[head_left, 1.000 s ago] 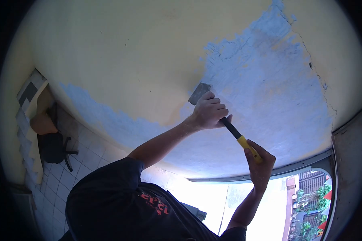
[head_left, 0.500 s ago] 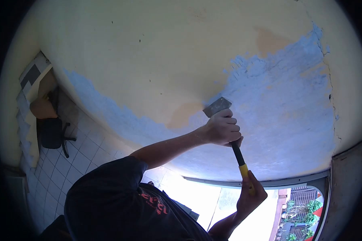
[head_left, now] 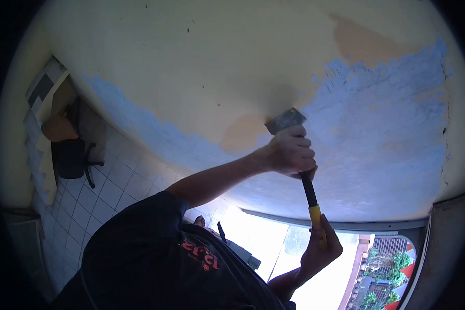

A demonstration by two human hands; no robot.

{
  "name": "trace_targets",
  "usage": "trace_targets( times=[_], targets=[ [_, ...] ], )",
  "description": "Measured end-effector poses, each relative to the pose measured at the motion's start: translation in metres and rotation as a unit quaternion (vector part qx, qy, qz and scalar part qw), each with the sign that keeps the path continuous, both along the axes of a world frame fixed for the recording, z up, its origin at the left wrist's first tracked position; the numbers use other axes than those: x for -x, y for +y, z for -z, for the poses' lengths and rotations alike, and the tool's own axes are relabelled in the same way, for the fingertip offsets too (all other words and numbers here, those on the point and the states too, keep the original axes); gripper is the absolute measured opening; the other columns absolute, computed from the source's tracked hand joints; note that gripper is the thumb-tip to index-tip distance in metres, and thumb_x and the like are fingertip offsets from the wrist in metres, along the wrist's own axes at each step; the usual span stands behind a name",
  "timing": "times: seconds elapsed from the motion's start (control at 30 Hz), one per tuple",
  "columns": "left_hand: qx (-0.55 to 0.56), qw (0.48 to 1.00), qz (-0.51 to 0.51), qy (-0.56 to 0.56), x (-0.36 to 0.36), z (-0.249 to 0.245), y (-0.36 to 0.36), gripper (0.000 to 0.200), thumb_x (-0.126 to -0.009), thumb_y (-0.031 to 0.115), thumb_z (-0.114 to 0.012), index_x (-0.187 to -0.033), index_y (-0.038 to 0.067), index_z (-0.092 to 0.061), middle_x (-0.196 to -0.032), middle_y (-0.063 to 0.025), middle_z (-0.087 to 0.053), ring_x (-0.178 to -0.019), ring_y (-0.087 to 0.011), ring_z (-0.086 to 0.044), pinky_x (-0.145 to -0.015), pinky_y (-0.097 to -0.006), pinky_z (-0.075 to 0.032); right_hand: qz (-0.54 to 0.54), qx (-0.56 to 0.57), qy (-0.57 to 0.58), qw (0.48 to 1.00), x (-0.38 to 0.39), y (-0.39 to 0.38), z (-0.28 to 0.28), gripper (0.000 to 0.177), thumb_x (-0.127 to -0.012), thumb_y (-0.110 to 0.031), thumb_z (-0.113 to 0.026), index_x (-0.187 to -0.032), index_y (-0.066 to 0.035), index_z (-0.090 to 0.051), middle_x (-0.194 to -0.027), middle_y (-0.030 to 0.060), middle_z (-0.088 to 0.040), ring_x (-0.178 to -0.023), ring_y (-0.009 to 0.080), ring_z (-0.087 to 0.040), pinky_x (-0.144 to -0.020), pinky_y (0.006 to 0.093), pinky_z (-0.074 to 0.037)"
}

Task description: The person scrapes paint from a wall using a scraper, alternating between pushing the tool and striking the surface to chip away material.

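A long-handled scraper [head_left: 307, 192] with a wide grey blade, black shaft and yellow grip leans up against the wall [head_left: 191, 67]. My left hand [head_left: 293, 151] is wrapped around the shaft just below the blade, its back toward me. Lower down, my right hand [head_left: 323, 244] holds the yellow grip at the handle's end. The blade overlaps the wall where cream paint meets the exposed blue layer [head_left: 377, 129]. Left of the blade is a peach-coloured patch [head_left: 243, 133], and a dark shadow lies just above it.
A doorway at lower right opens onto bright ground and plants [head_left: 398, 266]. Floor tiles [head_left: 88, 212] run along the wall's base at left, where a chair [head_left: 70, 157] stands by stair-like steps. A crack [head_left: 445, 129] runs down the wall's right side.
The view has shifted, so the wall patches and doorway sit differently in frame. Scraper and left hand appear slightly higher; both hands keep their hold.
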State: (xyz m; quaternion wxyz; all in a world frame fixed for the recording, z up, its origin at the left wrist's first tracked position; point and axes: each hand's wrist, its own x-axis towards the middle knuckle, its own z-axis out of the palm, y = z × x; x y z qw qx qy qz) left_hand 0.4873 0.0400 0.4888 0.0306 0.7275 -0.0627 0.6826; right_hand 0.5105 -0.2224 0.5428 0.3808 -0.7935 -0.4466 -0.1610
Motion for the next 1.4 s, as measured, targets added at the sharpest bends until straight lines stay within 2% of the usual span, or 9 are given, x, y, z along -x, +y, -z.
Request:
trace_targets(
  times=[0.33, 0.67, 0.83, 0.93, 1.0, 1.07, 1.23, 1.33, 1.4],
  targets=[
    [0.010, 0.998, -0.058, 0.017, 0.000, 0.002, -0.004, 0.035, -0.071, 0.031, -0.077, -0.053, 0.022, -0.048, -0.051, 0.0086, -0.046, -0.051, -0.0100, -0.049, -0.059, -0.0290, -0.040, 0.008, -0.003, 0.030, 1.000, -0.007, -0.002, -0.002, 0.025, -0.087, -0.010, -0.073, -0.109, -0.001, -0.073, -0.064, 0.0074, -0.063, -0.055, 0.0099, -0.054, -0.051, 0.0254, -0.038],
    [0.007, 0.998, -0.026, 0.049, 0.011, 0.016, 0.007, 0.033, -0.070, 0.031, -0.077, -0.056, 0.022, -0.049, -0.054, 0.0079, -0.044, -0.053, -0.0102, -0.047, -0.059, -0.0296, -0.039, -0.023, 0.007, 0.083, 0.996, -0.004, 0.009, 0.018, 0.024, -0.087, -0.008, -0.071, -0.109, 0.002, -0.072, -0.066, 0.0079, -0.064, -0.058, 0.0098, -0.055, -0.052, 0.0251, -0.038],
    [0.010, 0.996, 0.000, 0.084, -0.002, 0.020, -0.007, 0.033, -0.072, 0.033, -0.076, -0.055, 0.023, -0.050, -0.054, 0.0091, -0.045, -0.058, -0.0104, -0.050, -0.064, -0.0298, -0.041, 0.050, -0.017, 0.105, 0.993, 0.000, 0.004, 0.024, 0.030, -0.090, -0.020, -0.071, -0.109, 0.003, -0.072, -0.068, 0.0097, -0.065, -0.062, 0.0128, -0.059, -0.056, 0.0266, -0.044],
    [-0.022, 0.990, -0.010, 0.142, 0.004, 0.026, -0.006, 0.032, -0.072, 0.032, -0.075, -0.055, 0.023, -0.050, -0.055, 0.0087, -0.047, -0.059, -0.0106, -0.051, -0.066, -0.0295, -0.041, 0.061, 0.054, 0.210, 0.974, -0.003, 0.004, 0.040, 0.035, -0.091, -0.021, -0.070, -0.119, -0.002, -0.068, -0.074, 0.0106, -0.068, -0.070, 0.0146, -0.063, -0.065, 0.0302, -0.048],
    [-0.035, 0.963, -0.014, 0.268, 0.010, 0.027, -0.008, 0.029, -0.072, 0.033, -0.073, -0.055, 0.023, -0.052, -0.055, 0.0077, -0.050, -0.061, -0.0109, -0.053, -0.069, -0.0302, -0.041, -0.014, 0.132, 0.187, 0.973, -0.005, -0.007, 0.052, 0.040, -0.091, -0.021, -0.068, -0.126, -0.002, -0.063, -0.078, 0.0139, -0.070, -0.074, 0.0195, -0.067, -0.069, 0.0344, -0.052],
    [-0.068, 0.940, -0.004, 0.335, 0.015, 0.043, -0.017, 0.025, -0.073, 0.035, -0.069, -0.056, 0.023, -0.054, -0.056, 0.0063, -0.052, -0.064, -0.0130, -0.056, -0.074, -0.0346, -0.043, 0.007, 0.302, 0.267, 0.915, 0.007, -0.012, 0.050, 0.044, -0.093, -0.021, -0.065, -0.131, -0.003, -0.054, -0.084, 0.0160, -0.071, -0.072, 0.0211, -0.068, -0.068, 0.0353, -0.054],
    [-0.117, 0.855, -0.004, 0.504, 0.051, 0.144, -0.053, 0.019, -0.079, 0.032, -0.061, -0.062, 0.024, -0.058, -0.062, 0.0057, -0.057, -0.077, -0.0136, -0.060, -0.087, -0.0379, -0.042, -0.172, 0.218, 0.600, 0.750, 0.008, -0.042, 0.173, 0.033, -0.099, -0.022, -0.057, -0.128, -0.007, -0.053, -0.080, 0.0015, -0.059, -0.060, 0.0065, -0.053, -0.055, 0.0236, -0.046],
    [-0.035, 0.795, 0.022, 0.605, 0.094, 0.183, -0.066, 0.012, -0.076, 0.027, -0.068, -0.068, 0.021, -0.063, -0.081, 0.0032, -0.061, -0.095, -0.0158, -0.058, -0.095, -0.0415, -0.038, -0.126, 0.241, 0.619, 0.737, 0.037, -0.044, 0.244, 0.036, -0.097, -0.033, -0.060, -0.123, -0.009, -0.058, -0.070, -0.0017, -0.056, -0.059, 0.0056, -0.052, -0.054, 0.0223, -0.045],
    [0.099, 0.813, 0.129, 0.560, 0.127, 0.211, -0.066, 0.017, -0.073, 0.024, -0.075, -0.088, 0.018, -0.068, -0.100, -0.0004, -0.059, -0.110, -0.0197, -0.055, -0.103, -0.0456, -0.035, -0.092, 0.234, 0.630, 0.735, 0.064, -0.040, 0.268, 0.036, -0.096, -0.037, -0.061, -0.115, -0.007, -0.064, -0.068, -0.0012, -0.057, -0.060, 0.0073, -0.053, -0.055, 0.0242, -0.045]
  ],
)
